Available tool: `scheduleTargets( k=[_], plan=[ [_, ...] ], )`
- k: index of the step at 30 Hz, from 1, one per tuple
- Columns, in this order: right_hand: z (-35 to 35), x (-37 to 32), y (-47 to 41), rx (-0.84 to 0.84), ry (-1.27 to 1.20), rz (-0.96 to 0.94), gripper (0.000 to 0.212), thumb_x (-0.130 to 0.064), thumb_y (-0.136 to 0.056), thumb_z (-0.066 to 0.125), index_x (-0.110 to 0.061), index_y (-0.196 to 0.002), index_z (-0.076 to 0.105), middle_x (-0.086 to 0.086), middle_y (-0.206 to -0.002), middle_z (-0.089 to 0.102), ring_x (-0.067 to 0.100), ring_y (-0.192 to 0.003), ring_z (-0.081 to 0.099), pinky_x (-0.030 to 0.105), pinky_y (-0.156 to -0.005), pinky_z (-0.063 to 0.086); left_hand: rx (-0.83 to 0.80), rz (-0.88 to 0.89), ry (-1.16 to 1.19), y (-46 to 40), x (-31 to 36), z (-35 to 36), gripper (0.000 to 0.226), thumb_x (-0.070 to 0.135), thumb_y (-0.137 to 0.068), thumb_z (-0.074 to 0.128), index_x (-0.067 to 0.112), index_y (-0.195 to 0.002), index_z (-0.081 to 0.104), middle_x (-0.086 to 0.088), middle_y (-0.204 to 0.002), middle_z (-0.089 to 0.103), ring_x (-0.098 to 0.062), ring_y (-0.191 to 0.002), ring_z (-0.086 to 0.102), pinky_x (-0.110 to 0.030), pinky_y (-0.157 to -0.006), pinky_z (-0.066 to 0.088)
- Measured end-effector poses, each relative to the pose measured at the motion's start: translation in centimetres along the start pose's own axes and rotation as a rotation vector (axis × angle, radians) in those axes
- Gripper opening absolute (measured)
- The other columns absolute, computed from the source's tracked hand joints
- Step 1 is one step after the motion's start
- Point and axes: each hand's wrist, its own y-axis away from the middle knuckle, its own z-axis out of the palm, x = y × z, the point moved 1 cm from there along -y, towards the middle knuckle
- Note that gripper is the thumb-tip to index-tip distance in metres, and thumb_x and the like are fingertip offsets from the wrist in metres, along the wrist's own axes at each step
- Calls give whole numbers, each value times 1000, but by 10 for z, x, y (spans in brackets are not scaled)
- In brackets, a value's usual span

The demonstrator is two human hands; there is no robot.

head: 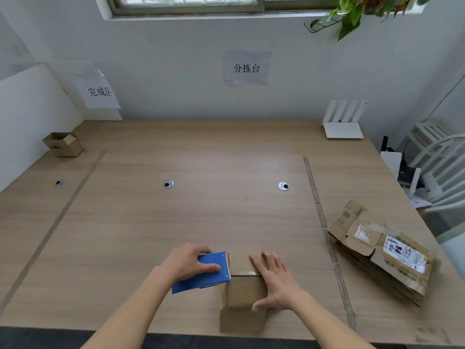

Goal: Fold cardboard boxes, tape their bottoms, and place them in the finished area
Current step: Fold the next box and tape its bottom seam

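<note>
- Small cardboard box (245, 289) sits at the near edge of the table (176, 217), in the middle zone between two strips of tape (317, 197) stuck along the tabletop. It appears turned bottom-up, with a loose flap hanging toward the viewer.
- Clear tape seems to lie over the box's upper face; a glossy band shows near the far edge. Whether the seam is fully covered: cannot tell.
- Left hand (191, 263) grips a blue tape dispenser (205, 273), fingers curled over its body, with its toothed end touching the box's left upper edge.
- Right hand (275, 278) lies flat on the box top, fingers straight and spread, thumb down the near side. It is pressing, not grasping.
- Judgement: the step in hand is taping this box's bottom, likely near the cut-off. Still left for it: severing the tape, smoothing, moving it away.
- One assembled box (64, 144) stands at the far left beyond the left strip, under the sign (99, 91) reading 完成区; counted as done.
- A stack of flattened boxes (382, 250) lies at the right beyond the right strip, so several units remain. Overall, the task is early.
- Also present: a wall sign (246, 68) reading 分拣台, a white router (343, 122) at the far right, and plant leaves (352, 16) at the window.
</note>
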Motion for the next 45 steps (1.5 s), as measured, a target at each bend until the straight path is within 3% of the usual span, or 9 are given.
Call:
scheduleTargets(
  k=[12, 16, 29, 36, 45],
  plan=[
    [-10, -11, -4, 90, -28, -2, 135, -79, -48, 71, -41, -156, -1, 8, -156, 8, 30, -146, 6, 41, -123, 10, 13, 22, 55, 2, -14, -8, 57, 86, -66, 56, 50, -110, 64, 27, -92, 65, 3, -84, 60, -20, -66, 41],
    [-22, -6, -3, 124, 25, 16, 135, -80, -47, 71, -40, -155, 0, 8, -153, 10, 30, -144, 11, 41, -123, 14, 20, 39, 68, -2, -6, -11, 55, 86, -66, 56, 51, -108, 63, 27, -92, 65, 2, -85, 60, -22, -67, 44],
    [-30, 23, 3, 78, 35, 121, 138, -73, -51, 80, -44, -156, -5, 4, -160, 1, 29, -150, 2, 41, -125, 7, 9, 108, 54, -23, 23, -1, 61, 87, -67, 55, 50, -115, 62, 26, -95, 64, -1, -85, 59, -22, -66, 40],
    [-24, 18, -10, 48, 62, 95, 137, -70, -58, 80, -38, -158, -7, 10, -162, -6, 32, -152, -13, 39, -121, -13, -1, 75, 5, -30, 15, -3, 59, 86, -68, 54, 50, -114, 61, 23, -96, 66, -3, -86, 60, -25, -69, 44],
    [7, 35, -12, -13, 96, 54, 136, -54, -67, 79, -35, -155, -23, 12, -165, -18, 27, -152, -23, 42, -124, -14, -43, 88, -29, -44, 20, 10, 64, 86, -68, 53, 48, -119, 61, 22, -101, 66, -5, -88, 59, -27, -73, 46]
  ],
)
